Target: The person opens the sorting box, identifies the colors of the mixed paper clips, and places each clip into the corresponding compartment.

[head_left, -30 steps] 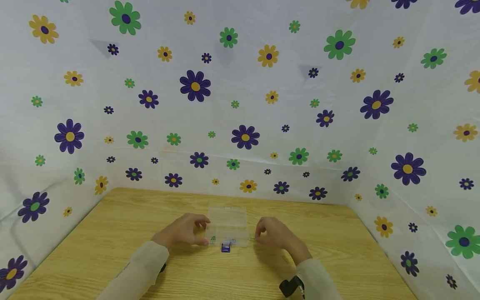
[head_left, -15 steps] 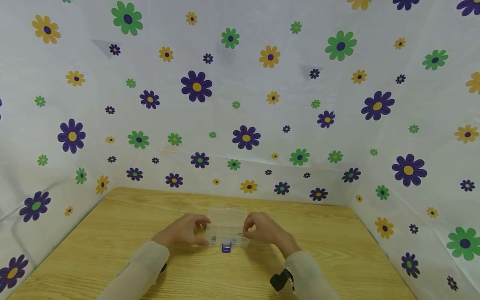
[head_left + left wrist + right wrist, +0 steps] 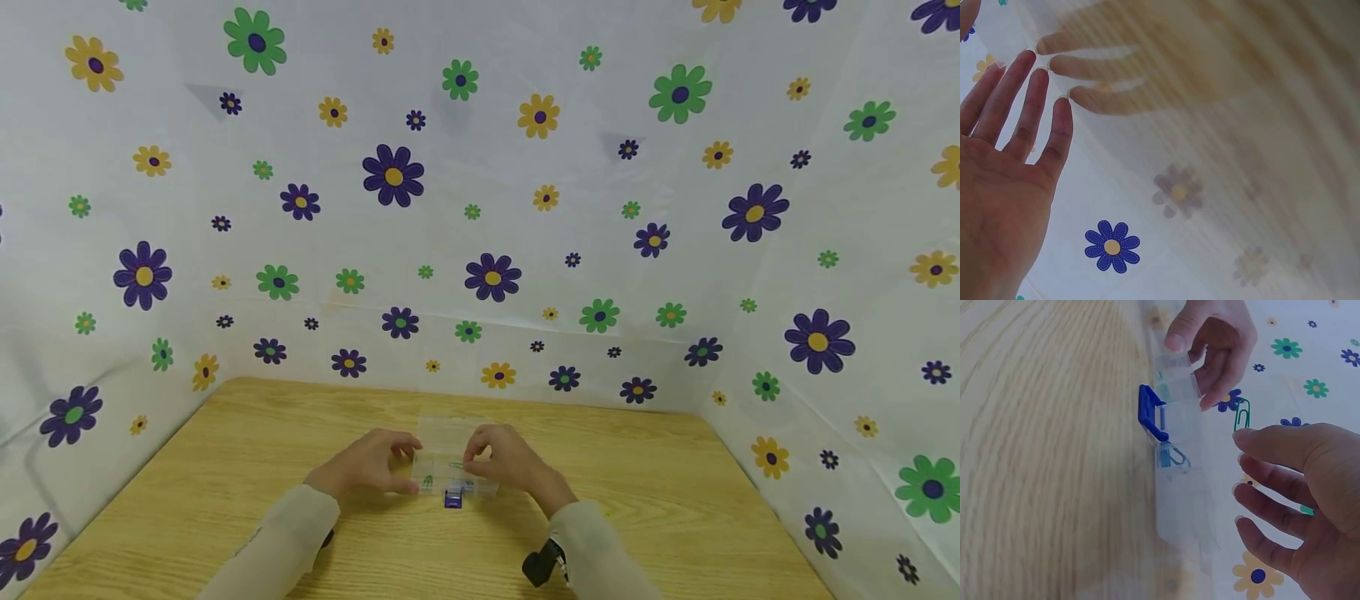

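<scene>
A clear plastic compartment box (image 3: pixel 442 486) lies on the table, its see-through lid (image 3: pixel 453 432) raised at the back. Its blue latch (image 3: pixel 1149 412) hangs off the front side. My left hand (image 3: pixel 366 462) holds the box's left end, thumb at the front corner and fingers behind. Between thumb and forefinger, my right hand (image 3: pixel 506 461) pinches a green paper clip (image 3: pixel 1243 415) above the middle of the box. Green paper clips (image 3: pixel 427 481) sit in the left compartment. A blue paper clip (image 3: pixel 1177 457) lies in a compartment near the latch.
The wood-grain table (image 3: pixel 405 554) extends on all sides of the box. A white flowered curtain (image 3: pixel 450 233) encloses its back and both sides. A black wrist camera (image 3: pixel 542 563) hangs beneath the right sleeve.
My right hand has moved left with the green paper clip, from beside the box's right end to above its middle. My left hand stays at the left end.
</scene>
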### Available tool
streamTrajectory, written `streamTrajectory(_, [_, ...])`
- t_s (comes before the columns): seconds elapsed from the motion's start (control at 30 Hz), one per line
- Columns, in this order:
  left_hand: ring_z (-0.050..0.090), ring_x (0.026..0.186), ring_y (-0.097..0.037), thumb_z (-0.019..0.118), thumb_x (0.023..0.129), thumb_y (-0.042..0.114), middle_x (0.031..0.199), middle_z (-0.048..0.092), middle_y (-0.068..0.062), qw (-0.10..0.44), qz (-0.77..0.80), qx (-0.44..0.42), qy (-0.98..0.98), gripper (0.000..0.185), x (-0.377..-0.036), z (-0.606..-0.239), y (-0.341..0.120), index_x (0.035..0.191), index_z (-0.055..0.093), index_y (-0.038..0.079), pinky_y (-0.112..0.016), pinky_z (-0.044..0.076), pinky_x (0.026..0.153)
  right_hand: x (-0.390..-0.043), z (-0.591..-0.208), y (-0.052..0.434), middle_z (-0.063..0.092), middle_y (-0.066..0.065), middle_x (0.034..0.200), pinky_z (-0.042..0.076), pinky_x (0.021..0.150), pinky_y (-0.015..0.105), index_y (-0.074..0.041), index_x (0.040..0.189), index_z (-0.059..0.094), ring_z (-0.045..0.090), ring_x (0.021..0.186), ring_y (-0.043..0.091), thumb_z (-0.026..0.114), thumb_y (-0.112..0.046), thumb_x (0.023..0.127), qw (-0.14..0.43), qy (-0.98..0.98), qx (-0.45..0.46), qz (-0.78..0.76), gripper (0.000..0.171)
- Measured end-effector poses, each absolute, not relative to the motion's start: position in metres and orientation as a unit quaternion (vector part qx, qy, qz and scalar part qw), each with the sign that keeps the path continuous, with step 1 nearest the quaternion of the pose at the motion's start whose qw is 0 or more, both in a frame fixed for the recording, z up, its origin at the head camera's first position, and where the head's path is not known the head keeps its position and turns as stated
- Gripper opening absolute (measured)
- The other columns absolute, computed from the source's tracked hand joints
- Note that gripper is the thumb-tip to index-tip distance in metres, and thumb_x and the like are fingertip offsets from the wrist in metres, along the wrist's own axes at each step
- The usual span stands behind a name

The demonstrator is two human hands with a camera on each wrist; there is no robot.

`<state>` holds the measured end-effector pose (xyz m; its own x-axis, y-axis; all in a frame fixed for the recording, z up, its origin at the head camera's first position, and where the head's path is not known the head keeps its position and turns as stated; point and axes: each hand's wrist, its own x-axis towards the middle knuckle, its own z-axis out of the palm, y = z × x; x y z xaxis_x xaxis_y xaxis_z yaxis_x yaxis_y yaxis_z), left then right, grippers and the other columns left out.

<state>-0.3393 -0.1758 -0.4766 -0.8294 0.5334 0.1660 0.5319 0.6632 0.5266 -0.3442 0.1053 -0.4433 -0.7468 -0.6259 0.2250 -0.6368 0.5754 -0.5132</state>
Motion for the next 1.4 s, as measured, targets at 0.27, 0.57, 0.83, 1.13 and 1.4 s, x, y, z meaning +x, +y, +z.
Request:
streamTrajectory(0.27, [0.066, 0.103, -0.022, 0.088, 0.078, 0.045, 0.115, 0.073, -0.006, 0.005, 0.286, 0.297, 0.911, 0.067, -0.343, -0.479, -0.176, 0.127, 0.068, 0.005, -0.045, 0.056, 0.095, -0.344, -0.450, 0.092, 0.071, -0.005, 0.092, 0.055, 0.085, 0.030, -0.015, 0.081, 0.079, 0.061, 0.087, 0.006, 0.077, -0.011, 0.091, -0.003, -0.894, 0.340, 0.292, 0.011])
streamTrajectory(0.57, [0.068, 0.103, -0.025, 0.088, 0.078, 0.044, 0.116, 0.074, -0.009, -0.004, 0.287, 0.310, 0.906, 0.066, -0.342, -0.478, -0.177, 0.126, 0.068, 0.002, -0.046, 0.057, 0.094, -0.342, -0.450, 0.072, 0.072, -0.005, 0.092, 0.053, 0.084, 0.024, -0.016, 0.079, 0.078, 0.064, 0.089, 0.010, 0.077, -0.012, 0.090, 0.004, -0.902, 0.351, 0.251, 0.012])
streamTrajectory(0.83, [0.068, 0.102, -0.023, 0.088, 0.078, 0.045, 0.114, 0.075, -0.007, -0.007, 0.283, 0.307, 0.909, 0.065, -0.343, -0.480, -0.177, 0.125, 0.069, 0.004, -0.042, 0.057, 0.092, -0.337, -0.451, 0.059, 0.072, -0.005, 0.094, 0.051, 0.078, 0.021, -0.015, 0.082, 0.079, 0.060, 0.084, 0.004, 0.077, -0.013, 0.089, 0.008, -0.909, 0.346, 0.232, 0.007])
streamTrajectory(1.13, [0.068, 0.102, -0.022, 0.089, 0.077, 0.044, 0.114, 0.075, -0.006, -0.009, 0.285, 0.307, 0.908, 0.065, -0.343, -0.481, -0.177, 0.125, 0.069, 0.005, -0.041, 0.057, 0.091, -0.334, -0.455, 0.054, 0.071, -0.006, 0.098, 0.052, 0.078, 0.022, -0.017, 0.084, 0.080, 0.062, 0.088, 0.005, 0.077, -0.015, 0.090, 0.001, -0.916, 0.332, 0.225, 0.008])
streamTrajectory(1.4, [0.068, 0.103, -0.024, 0.089, 0.078, 0.043, 0.116, 0.074, -0.008, -0.004, 0.287, 0.306, 0.908, 0.066, -0.343, -0.480, -0.176, 0.126, 0.068, 0.003, -0.044, 0.057, 0.093, -0.332, -0.448, 0.058, 0.071, -0.005, 0.094, 0.051, 0.075, 0.019, -0.015, 0.086, 0.080, 0.059, 0.083, 0.002, 0.076, -0.015, 0.091, 0.007, -0.913, 0.350, 0.208, 0.006])
